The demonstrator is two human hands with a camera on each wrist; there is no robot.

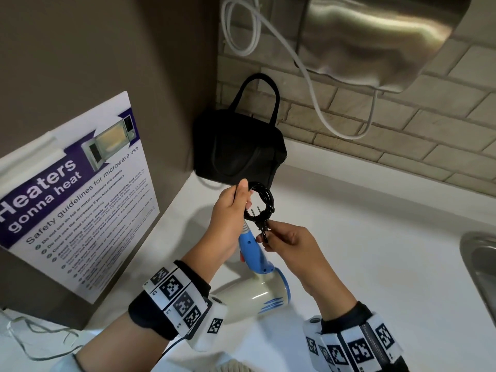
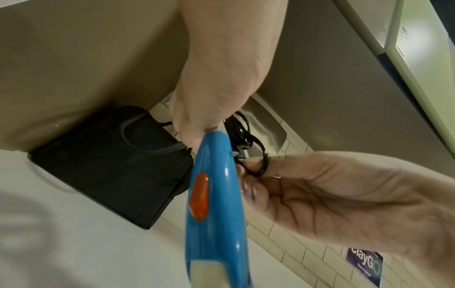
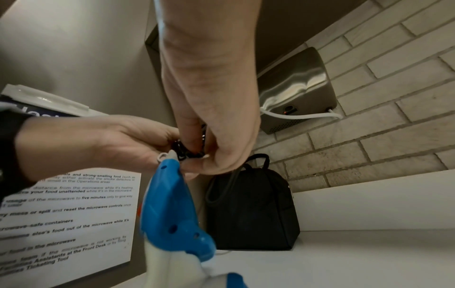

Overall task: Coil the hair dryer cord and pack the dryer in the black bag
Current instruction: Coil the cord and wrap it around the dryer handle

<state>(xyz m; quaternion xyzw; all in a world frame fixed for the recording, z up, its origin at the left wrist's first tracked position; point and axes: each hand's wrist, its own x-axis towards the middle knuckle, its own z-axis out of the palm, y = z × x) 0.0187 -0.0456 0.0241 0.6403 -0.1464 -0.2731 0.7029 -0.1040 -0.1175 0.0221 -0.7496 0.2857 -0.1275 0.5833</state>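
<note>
White bench [image 1: 349, 237] fills the lower scene, w/ a steel sink [image 1: 480, 261] at its right edge. A steel wall dryer [image 1: 375, 36] hangs on the brick wall above, white cable [image 1: 316, 98] looping under it. A microwave safety poster [image 1: 80, 189] is stuck on the brown panel at left. Black bag [image 1: 239, 146] stands upright in the back corner on the bench, handle up, against wall & panel; looks zipped but can't tell for sure. Hair dryer [image 1: 257, 285] is held up over the bench in front of the bag, cream barrel low, blue handle [image 2: 214, 204] pointing up to the hands, orange switch [image 2: 199, 196] on its side. Left hand [image 1: 230, 218] has its grip curled round the coiled black cord [image 1: 264, 202] at the top of the handle, plug prongs sticking out of the coil. Right hand [image 1: 290, 242], just beside, has its grip pinching the loose cord end below the coil w/ thumb & forefinger. Both wrists wear marker bands.
</note>
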